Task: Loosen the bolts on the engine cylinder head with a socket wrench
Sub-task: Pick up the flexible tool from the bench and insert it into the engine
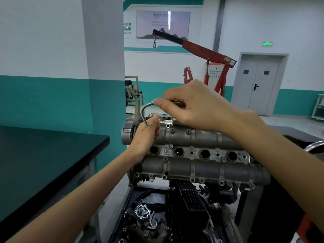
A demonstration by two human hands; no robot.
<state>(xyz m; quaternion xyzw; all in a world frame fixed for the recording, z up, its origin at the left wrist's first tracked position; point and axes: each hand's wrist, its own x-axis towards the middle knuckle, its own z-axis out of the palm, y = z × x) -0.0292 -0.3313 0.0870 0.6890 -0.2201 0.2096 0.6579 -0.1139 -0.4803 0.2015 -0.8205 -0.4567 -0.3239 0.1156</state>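
The grey engine cylinder head (201,165) lies across the middle, with a row of round spark plug wells and several small bolts along its covers. A bent silver socket wrench (144,112) stands over its far left end. My left hand (146,137) grips the wrench's upright shaft just above the head. My right hand (196,106) holds the horizontal handle higher up, thumb and fingers wrapped round it. The wrench's lower tip and the bolt under it are hidden by my left hand.
A black-topped bench (43,163) stands at the left. Below the head a tray (121,216) holds loose engine parts and a chain. A red engine hoist (210,53) stands behind, a grey double door (259,85) at the back right.
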